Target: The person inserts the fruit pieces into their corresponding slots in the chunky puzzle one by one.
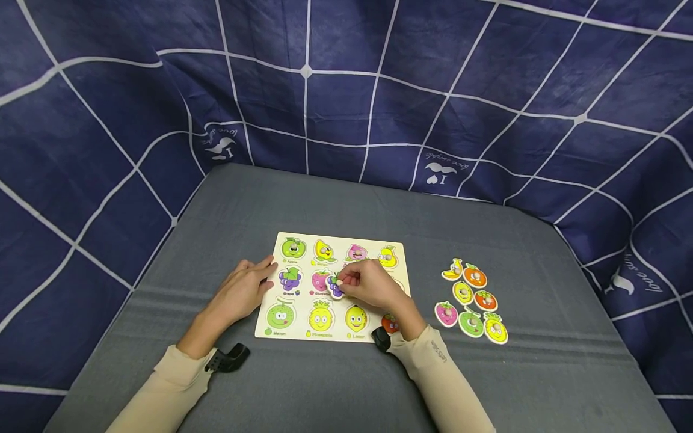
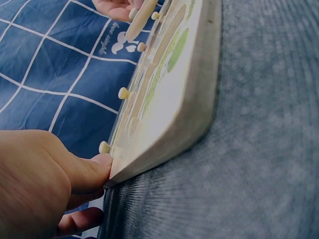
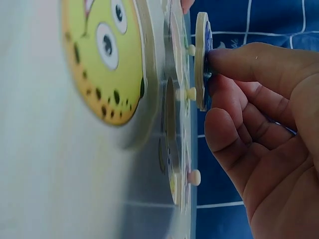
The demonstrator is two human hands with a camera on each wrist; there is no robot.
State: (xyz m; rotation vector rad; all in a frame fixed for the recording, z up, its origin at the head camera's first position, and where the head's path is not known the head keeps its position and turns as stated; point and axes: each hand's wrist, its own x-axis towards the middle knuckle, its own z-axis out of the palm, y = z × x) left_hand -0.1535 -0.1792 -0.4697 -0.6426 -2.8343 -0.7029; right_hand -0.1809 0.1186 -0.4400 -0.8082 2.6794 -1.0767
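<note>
A cream fruit puzzle board (image 1: 335,237) lies on the grey table, with fruit pictures and several knobs on it. My left hand (image 1: 240,291) rests its thumb and fingertips on the board's left edge; in the left wrist view, the thumb (image 2: 94,169) touches the rim. Above the middle row, my right hand (image 1: 373,282) pinches a purple grape puzzle piece (image 1: 334,287) between thumb and finger. The right wrist view shows that grape piece (image 3: 200,62) edge-on, raised off the board. It partly covers the strawberry picture (image 1: 320,280). A grape picture (image 1: 289,278) shows farther left.
Right of the board lies a group of loose fruit pieces, among them a banana (image 1: 452,270), a pink one (image 1: 446,314) and a green one (image 1: 471,323). A blue checked cloth (image 1: 346,108) rises behind the table (image 1: 325,391). My right forearm hides the board's lower right corner.
</note>
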